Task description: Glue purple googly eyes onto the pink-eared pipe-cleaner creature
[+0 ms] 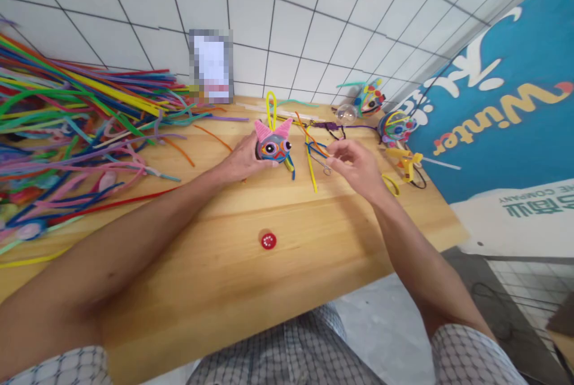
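Note:
My left hand (244, 159) is wrapped round a small ball-shaped craft figure (274, 144) with pink ears, big eyes and a yellow loop on top, holding it on the wooden table (251, 265). My right hand (356, 164) is just to the right of it, with its fingers pinched on a thin wire or pipe cleaner end (326, 165). Orange, blue and yellow pipe cleaners (310, 155) lie between the two hands.
A large heap of coloured pipe cleaners (67, 128) covers the table's left side. A small red cap (268, 240) lies near the front middle. Other decorated balls (397, 127) and a yellow tool (406, 162) sit at the right, beside a blue banner (506, 110).

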Available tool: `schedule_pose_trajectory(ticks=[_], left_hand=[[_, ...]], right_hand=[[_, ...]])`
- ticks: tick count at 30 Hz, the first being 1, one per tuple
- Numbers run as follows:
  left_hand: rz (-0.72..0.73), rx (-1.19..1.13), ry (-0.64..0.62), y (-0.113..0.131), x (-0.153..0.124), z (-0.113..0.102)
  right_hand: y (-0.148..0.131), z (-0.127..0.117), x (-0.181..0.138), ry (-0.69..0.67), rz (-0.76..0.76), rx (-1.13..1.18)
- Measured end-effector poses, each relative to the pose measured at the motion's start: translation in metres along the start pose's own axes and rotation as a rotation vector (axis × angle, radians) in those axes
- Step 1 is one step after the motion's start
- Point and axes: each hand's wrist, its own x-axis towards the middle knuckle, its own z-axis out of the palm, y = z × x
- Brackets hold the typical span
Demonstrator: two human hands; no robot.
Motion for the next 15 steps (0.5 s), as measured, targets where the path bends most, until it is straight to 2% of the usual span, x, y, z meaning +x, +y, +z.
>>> schedule_pose_trajectory(ticks=[3,6,9,15], left_hand=[[0.023,-0.002,-0.055,-0.001,0.000,-0.002],[0.020,0.017,-0.084,0.001,-0.001,-0.003],[-0.003,0.035,-0.078,0.004,-0.002,-0.004],[-0.014,0.056,-0.068,0.008,-0.005,-0.005]], right_hand=[[0.020,0.042,0.023,-0.039,-0.200,-0.073],[0.027,0.063,0.038,-0.096,-0.371,-0.100],[0.028,0.072,0.047,-0.139,-0.466,-0.099],[0.030,0.078,0.051,-0.176,-0.535,-0.120]])
